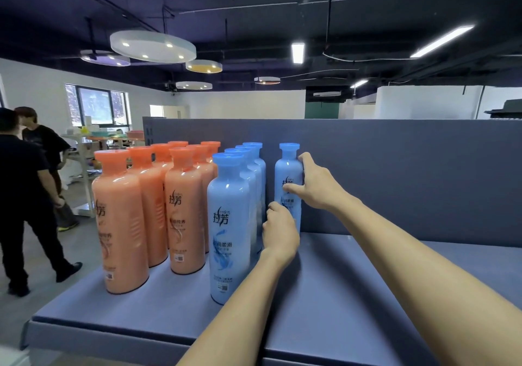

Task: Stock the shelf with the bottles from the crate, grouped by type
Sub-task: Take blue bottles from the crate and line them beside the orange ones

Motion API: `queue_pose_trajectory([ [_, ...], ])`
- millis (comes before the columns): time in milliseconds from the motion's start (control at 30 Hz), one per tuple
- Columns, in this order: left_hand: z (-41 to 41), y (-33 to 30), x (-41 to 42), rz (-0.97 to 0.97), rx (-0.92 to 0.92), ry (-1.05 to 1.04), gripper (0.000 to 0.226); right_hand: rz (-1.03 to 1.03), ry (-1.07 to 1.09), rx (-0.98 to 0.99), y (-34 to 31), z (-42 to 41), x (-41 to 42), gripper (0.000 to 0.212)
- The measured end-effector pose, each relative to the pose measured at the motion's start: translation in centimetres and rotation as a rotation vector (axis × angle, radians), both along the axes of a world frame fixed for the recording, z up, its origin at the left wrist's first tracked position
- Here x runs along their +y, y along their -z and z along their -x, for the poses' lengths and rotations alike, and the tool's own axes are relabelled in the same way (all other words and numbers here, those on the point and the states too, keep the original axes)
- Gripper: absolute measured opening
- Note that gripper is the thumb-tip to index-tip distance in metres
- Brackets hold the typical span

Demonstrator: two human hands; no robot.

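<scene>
A grey-blue shelf (353,281) with an upright back panel (409,173) carries two groups of bottles standing upright. On the left, the orange bottles (185,210) stand in two rows running from near to far. To their right, a single row of blue bottles (228,224) runs from near to far, each just behind the last. A separate blue bottle (288,173) stands upright at the far edge of the shelf, against the back panel and just right of that row. The right hand (316,185) grips this bottle at its upper body, thumb across the label and fingers round its right side. The left hand (279,233) holds the same bottle low on its body, fingers curled against it. In the far left background, two people in black shirts (25,173) stand on the floor near tables.
</scene>
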State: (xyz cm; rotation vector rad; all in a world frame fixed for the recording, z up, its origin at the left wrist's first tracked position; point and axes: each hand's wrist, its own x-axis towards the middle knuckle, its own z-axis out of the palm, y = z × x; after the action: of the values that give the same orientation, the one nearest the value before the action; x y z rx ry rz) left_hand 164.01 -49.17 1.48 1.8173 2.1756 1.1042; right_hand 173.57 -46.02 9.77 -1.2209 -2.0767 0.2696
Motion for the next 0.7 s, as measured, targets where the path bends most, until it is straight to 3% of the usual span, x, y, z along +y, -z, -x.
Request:
queue_pose_trajectory([
  [200,-0.2,-0.1,0.1,0.013,0.002,0.000,0.038,0.019,0.014,-0.011,-0.1,0.2,-0.5,0.049],
  [367,-0.6,-1.1,-1.2,0.051,-0.125,0.009,0.043,0.061,0.075,-0.042,-0.7,0.8,-2.0,0.052],
  [533,-1.4,-1.3,-4.5,0.066,-0.158,0.029,0.059,0.050,0.173,-0.130,-0.7,0.7,-4.7,0.087],
  [700,-1.2,-1.8,-7.2,0.033,-0.078,0.120,0.044,-0.012,0.183,-0.200,-2.2,-0.2,-8.0,0.082],
])
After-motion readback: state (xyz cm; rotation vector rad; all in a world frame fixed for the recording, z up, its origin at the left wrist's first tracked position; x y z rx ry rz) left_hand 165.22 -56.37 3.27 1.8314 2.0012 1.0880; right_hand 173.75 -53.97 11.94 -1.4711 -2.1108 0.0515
